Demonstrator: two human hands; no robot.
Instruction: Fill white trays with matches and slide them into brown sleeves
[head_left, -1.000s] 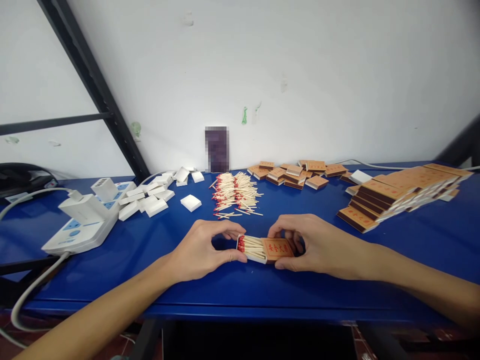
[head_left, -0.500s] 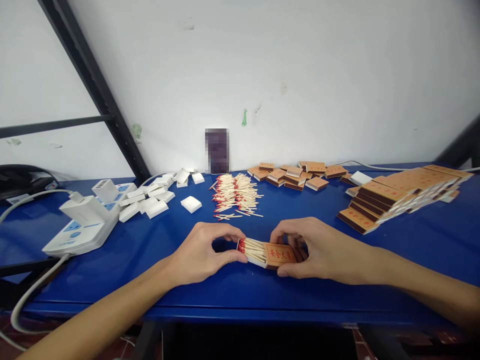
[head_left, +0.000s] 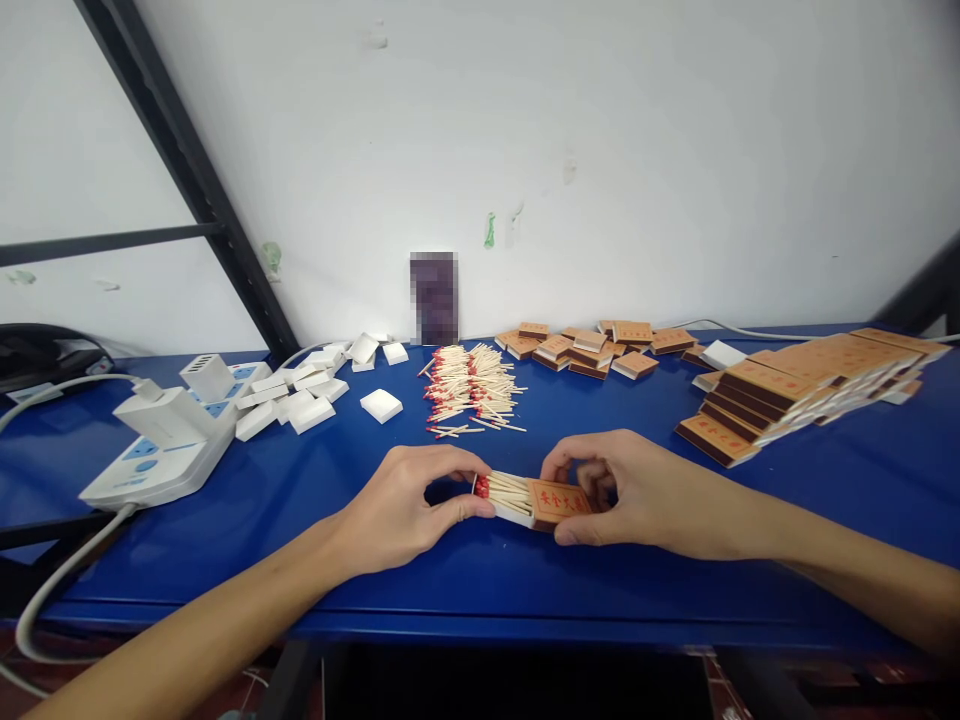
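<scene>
Between my hands a white matchbox tray full of red-tipped matches sits partly inside an orange-brown matchbox sleeve. My left hand pinches the tray's outer end, thumb in front and fingers behind, by the match heads. On the other side, my right hand grips the sleeve with thumb and fingers; some fingertips are hidden behind it. Just beyond, a pile of loose matches lies on the blue table.
White trays lie at the left back, a single one nearer. Loose sleeves are heaped behind; stacked matchboxes stand right. A power strip with chargers and cables is at left. A blurred dark rectangle leans on the wall.
Both hands keep their hold on the tray and sleeve. The box is nearly unchanged, with the tray still partly out, and the view has shifted very slightly.
</scene>
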